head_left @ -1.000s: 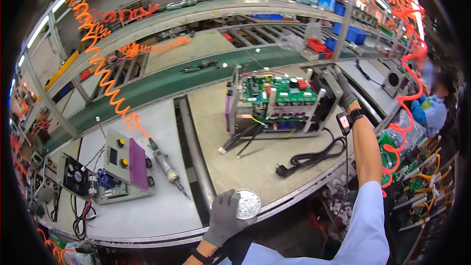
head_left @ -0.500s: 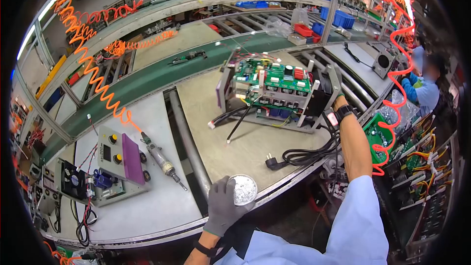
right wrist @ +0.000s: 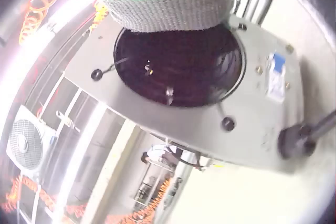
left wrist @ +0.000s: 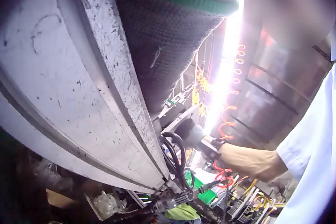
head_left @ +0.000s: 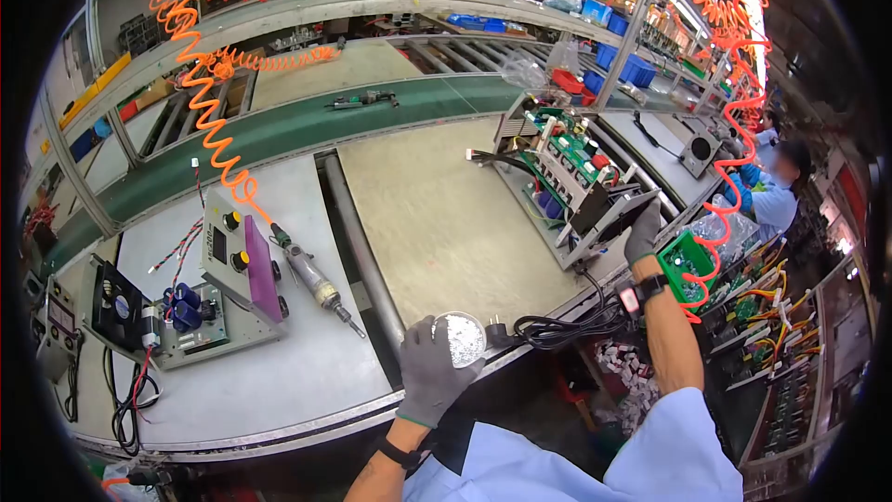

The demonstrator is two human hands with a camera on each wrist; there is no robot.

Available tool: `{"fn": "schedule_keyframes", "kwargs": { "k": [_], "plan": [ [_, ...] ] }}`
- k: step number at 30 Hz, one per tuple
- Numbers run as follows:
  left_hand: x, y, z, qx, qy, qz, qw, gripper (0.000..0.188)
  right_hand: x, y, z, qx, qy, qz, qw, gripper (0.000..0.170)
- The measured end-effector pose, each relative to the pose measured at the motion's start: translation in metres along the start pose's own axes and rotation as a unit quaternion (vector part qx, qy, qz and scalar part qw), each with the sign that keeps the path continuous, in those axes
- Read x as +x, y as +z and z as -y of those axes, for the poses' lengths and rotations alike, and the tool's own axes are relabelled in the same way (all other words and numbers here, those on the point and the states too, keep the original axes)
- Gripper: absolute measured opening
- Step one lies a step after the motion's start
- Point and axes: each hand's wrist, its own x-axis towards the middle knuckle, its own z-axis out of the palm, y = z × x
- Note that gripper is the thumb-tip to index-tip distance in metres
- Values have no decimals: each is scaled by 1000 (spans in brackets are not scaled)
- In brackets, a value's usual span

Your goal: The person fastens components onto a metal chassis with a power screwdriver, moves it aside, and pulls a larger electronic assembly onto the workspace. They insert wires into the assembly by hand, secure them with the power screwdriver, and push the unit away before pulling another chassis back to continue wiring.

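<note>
At the bench's front edge, the gloved left hand [head_left: 429, 376] holds a round dish [head_left: 466, 338] of small silvery pieces, fingers and thumb around its rim. The gloved right hand [head_left: 643, 234] lies against the outer face of the end panel [head_left: 615, 223] of an open-frame device with green circuit boards [head_left: 571, 151]; its fingertips are partly hidden. In the right wrist view, the glove cuff [right wrist: 163, 8] crosses a grey panel [right wrist: 252, 124] with a round dark opening. The left wrist view shows the left glove [left wrist: 157, 50] beside the bench edge; the dish is out of sight there.
A black cable [head_left: 567, 327] and its plug [head_left: 499, 333] lie at the front edge, right of the dish. Left stand a purple-fronted device [head_left: 253, 270] and an air screwdriver [head_left: 316, 279]. A green bin [head_left: 684, 265] is at right; orange coiled hoses [head_left: 209, 102] hang overhead.
The circuit-board device has turned and shifted to the right, with the right hand staying at its end panel. Its cable and plug have moved to the front edge. The left hand still holds the dish.
</note>
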Motion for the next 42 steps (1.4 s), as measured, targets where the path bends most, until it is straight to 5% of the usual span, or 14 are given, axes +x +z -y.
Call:
{"fn": "schedule_keyframes", "kwargs": {
  "k": [1,5,7,9,11,15,20,26,34,35,36,38,39,42],
  "plan": [
    [0,-2,-1,-1,-6,-4,1000,77,-12,-9,16,33,56,75,995,60],
    [-1,2,0,14,-34,-32,999,79,-131,-22,97,-314,-179,139,922,52],
    [-2,6,1,26,-50,-49,997,79,-186,-61,86,-318,-230,281,876,57],
    [0,4,0,35,-55,-43,997,79,-244,-59,142,-426,-363,531,637,64],
    [-1,4,-2,44,-57,-35,997,78,-270,-51,145,-436,-384,611,538,65],
    [-1,4,-3,54,-55,-37,996,80,-252,-47,124,-532,-316,622,479,56],
    [-4,3,4,41,-62,-45,996,83,-254,24,145,-358,-138,526,759,29],
    [0,-5,0,29,-53,-19,998,83,-243,131,122,-275,176,354,877,20],
    [8,9,6,28,-21,10,999,84,-276,363,68,-144,61,305,939,20],
    [10,9,5,33,-17,9,999,83,-283,408,56,-226,-11,312,923,22],
    [10,9,3,38,-15,8,999,83,-291,447,43,-437,-184,328,817,25],
    [8,11,5,47,-7,17,999,83,-320,500,25,-556,-207,236,769,31],
    [8,12,6,50,-3,15,999,83,-347,505,32,-387,5,63,920,38],
    [11,8,3,47,-12,4,999,80,-402,442,57,-355,-223,355,835,42]
  ]
}}
